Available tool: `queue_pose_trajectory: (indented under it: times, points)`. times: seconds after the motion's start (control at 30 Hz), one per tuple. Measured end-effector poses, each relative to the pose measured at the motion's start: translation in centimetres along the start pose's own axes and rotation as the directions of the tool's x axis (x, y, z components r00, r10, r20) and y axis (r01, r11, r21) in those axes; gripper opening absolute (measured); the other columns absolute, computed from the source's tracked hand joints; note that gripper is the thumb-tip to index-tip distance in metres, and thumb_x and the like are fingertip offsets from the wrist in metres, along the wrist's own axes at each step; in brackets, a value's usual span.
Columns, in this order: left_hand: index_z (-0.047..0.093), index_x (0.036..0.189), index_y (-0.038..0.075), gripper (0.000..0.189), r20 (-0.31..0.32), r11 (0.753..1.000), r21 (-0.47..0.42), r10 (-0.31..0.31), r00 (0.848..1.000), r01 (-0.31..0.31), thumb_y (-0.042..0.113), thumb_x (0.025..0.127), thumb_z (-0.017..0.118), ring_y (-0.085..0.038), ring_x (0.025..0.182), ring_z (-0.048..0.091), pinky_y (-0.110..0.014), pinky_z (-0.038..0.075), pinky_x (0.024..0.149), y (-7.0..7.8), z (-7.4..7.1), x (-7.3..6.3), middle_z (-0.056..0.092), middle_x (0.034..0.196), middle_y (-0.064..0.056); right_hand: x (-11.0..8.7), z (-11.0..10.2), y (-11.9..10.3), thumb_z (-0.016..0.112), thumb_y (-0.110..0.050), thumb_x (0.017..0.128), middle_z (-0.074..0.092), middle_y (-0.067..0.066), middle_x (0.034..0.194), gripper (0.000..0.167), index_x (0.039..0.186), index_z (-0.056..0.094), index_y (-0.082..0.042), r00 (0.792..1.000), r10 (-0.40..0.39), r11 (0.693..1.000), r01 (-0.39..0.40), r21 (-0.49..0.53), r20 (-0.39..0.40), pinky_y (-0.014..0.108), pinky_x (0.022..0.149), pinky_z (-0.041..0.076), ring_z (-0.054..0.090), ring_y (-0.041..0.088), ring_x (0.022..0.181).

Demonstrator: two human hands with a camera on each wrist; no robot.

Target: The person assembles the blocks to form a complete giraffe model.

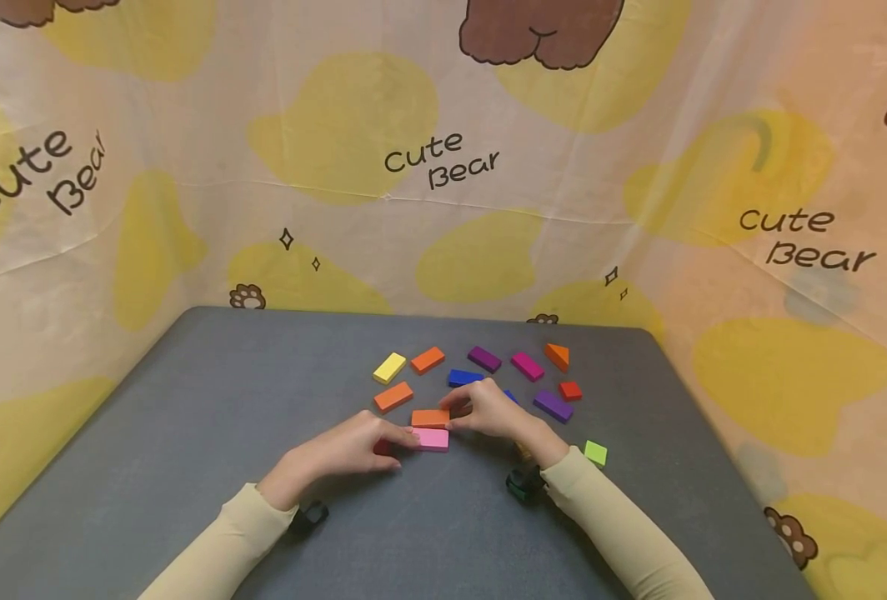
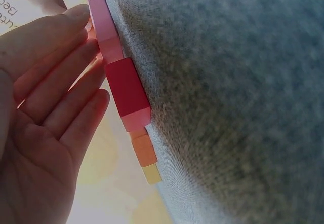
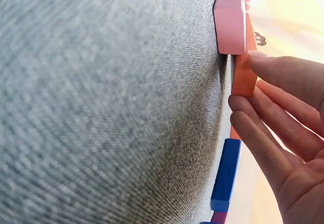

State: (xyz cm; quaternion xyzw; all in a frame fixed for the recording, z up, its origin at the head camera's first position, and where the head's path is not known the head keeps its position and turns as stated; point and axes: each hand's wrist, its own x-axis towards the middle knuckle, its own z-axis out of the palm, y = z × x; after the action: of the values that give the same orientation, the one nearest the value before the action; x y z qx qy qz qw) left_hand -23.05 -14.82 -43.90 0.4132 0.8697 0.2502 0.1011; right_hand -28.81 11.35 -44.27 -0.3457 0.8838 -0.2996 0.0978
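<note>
In the head view an orange block (image 1: 430, 418) lies right behind a pink block (image 1: 433, 440), its long side along it. My right hand (image 1: 488, 410) pinches the orange block's right end, its thumb on the near side. The right wrist view shows the thumb on the orange block (image 3: 245, 77) and the other fingertips near its end. My left hand (image 1: 349, 446) has loosely extended fingers and touches the pink block's left end. In the left wrist view a red block (image 2: 127, 92) shows close by the left fingertips, beside the pink block (image 2: 106, 29); from the head it is hidden.
Behind the hands lie a yellow block (image 1: 389, 367), orange blocks (image 1: 393, 397), a blue block (image 1: 464, 378) and a magenta block (image 1: 528, 366). Purple blocks (image 1: 553, 406), an orange triangle (image 1: 558, 356), a small red block (image 1: 570, 390) and a green block (image 1: 596, 453) lie right.
</note>
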Motion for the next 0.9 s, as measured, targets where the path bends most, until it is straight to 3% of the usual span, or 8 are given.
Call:
queue_pose_trajectory:
  times: [0.47,0.9]
  points:
    - [0.066,0.122,0.021,0.040,0.002,1.000,-0.004,-0.012,1.000,0.012,0.019,0.083,0.073,-0.006,0.115,0.059,-0.034,0.048,0.097,0.02,-0.03,-0.10,0.064,0.124,0.007,-0.06,0.07,0.28,0.073,-0.020,0.083,0.071,0.000,0.108,0.033,0.114,0.069,-0.010,0.999,-0.024,0.999,0.023,0.028,0.040,0.020,0.081,0.054,0.067,0.007,0.094]
    - [0.067,0.121,0.020,0.039,-0.015,1.000,0.011,0.009,1.000,-0.009,0.019,0.083,0.074,-0.006,0.113,0.060,-0.034,0.050,0.095,0.00,0.03,-0.14,0.065,0.122,0.007,0.15,0.30,0.59,0.071,-0.022,0.085,0.070,-0.003,0.104,0.029,0.112,0.069,-0.011,0.999,-0.035,0.999,0.035,0.019,0.022,0.020,0.083,0.053,0.065,0.005,0.093]
